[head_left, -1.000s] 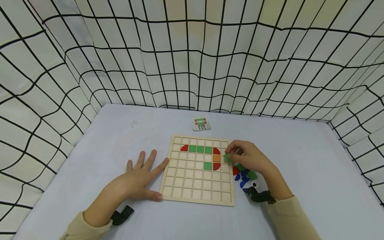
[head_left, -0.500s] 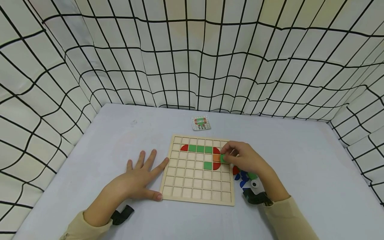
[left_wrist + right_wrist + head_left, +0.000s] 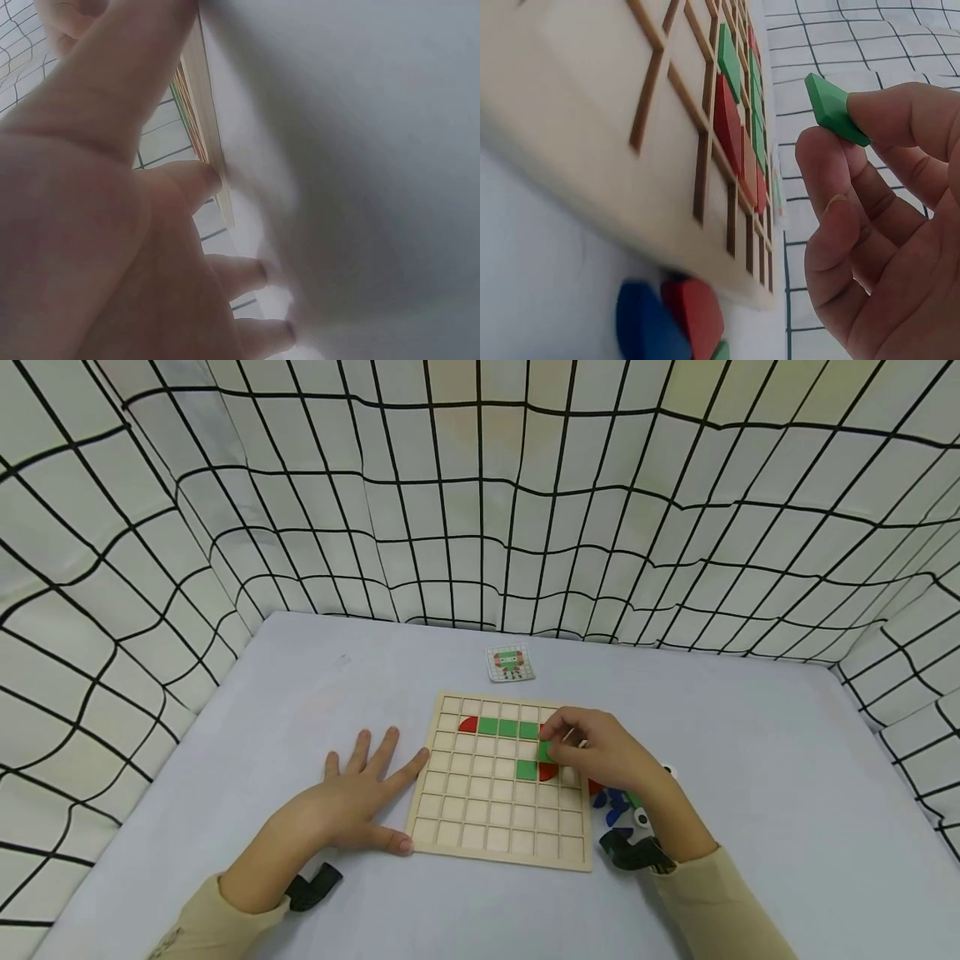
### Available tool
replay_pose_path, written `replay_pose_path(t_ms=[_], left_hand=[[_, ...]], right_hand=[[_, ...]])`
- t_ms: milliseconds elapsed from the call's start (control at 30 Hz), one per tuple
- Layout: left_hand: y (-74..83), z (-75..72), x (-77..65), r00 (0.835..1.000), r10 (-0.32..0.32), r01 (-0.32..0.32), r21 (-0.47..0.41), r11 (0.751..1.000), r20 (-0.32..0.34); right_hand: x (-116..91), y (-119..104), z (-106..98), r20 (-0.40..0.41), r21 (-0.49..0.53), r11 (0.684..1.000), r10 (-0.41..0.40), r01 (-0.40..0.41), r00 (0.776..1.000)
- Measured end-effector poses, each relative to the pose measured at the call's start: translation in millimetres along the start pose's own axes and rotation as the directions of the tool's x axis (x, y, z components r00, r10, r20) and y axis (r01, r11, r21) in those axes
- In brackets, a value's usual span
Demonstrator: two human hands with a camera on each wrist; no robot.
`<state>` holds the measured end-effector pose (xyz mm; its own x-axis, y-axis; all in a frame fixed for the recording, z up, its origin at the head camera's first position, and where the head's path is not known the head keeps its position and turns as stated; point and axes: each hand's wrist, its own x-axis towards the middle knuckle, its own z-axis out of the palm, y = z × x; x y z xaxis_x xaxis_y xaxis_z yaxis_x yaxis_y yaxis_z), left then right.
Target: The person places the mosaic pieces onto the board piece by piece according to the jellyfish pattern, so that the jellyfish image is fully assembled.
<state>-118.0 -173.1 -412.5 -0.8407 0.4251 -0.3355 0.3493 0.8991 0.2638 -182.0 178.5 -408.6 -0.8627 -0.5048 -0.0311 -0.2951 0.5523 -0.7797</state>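
Note:
My right hand [image 3: 600,752] pinches a green square tile [image 3: 829,105] between thumb and finger, above the right part of the wooden grid board [image 3: 480,814]. In the right wrist view the tile is tilted and raised off the board. Set in the grid are several green squares [image 3: 507,729], a red quarter-round piece [image 3: 468,724] at the row's left end and another red piece [image 3: 548,772] below my fingers. An orange piece [image 3: 748,165] shows only in the right wrist view. My left hand [image 3: 341,810] lies spread on the table, its thumb and index fingertip at the board's left edge.
Loose blue pieces [image 3: 617,806], a red one and a round eye piece [image 3: 641,817] lie right of the board, partly hidden by my right forearm. A small pattern card [image 3: 510,663] lies beyond the board. Black-lined netting [image 3: 480,510] surrounds the white table [image 3: 360,668].
My right hand has carried the green tile leftward from the board's right edge to above the orange piece's cell. The head view has shifted slightly; my left hand stays in place.

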Motion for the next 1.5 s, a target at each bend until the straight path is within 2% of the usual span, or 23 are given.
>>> replay_pose_path(t_ms=[233,467,800,1233,1500], left_hand=[[2.1,0.2,2.2,1.0,-0.012,0.012,0.004,1.0,0.01],[2.1,0.0,2.6,1.0,-0.007,0.007,0.008,1.0,0.007],[2.5,0.5,2.9,1.0,-0.003,0.003,0.001,1.0,0.009],[4.2,-0.2,2.1,1.0,-0.004,0.004,0.009,1.0,0.012],[4.3,-1.6,1.5,1.0,-0.008,0.008,0.008,1.0,0.013]], right_hand=[[9.7,-13.7,7.7,0.024,0.037,0.998,-0.061,0.06,0.998],[21.7,-21.3,19.9,0.059,0.036,0.998,-0.048,0.046,0.997],[28.5,-20.1,34.2,0.096,-0.069,0.997,-0.013,0.02,0.995],[31.4,-28.9,41.1,0.106,-0.244,0.97,0.024,0.003,0.994],[34.1,-30.7,44.2,0.121,-0.278,0.96,0.048,-0.013,0.991]])
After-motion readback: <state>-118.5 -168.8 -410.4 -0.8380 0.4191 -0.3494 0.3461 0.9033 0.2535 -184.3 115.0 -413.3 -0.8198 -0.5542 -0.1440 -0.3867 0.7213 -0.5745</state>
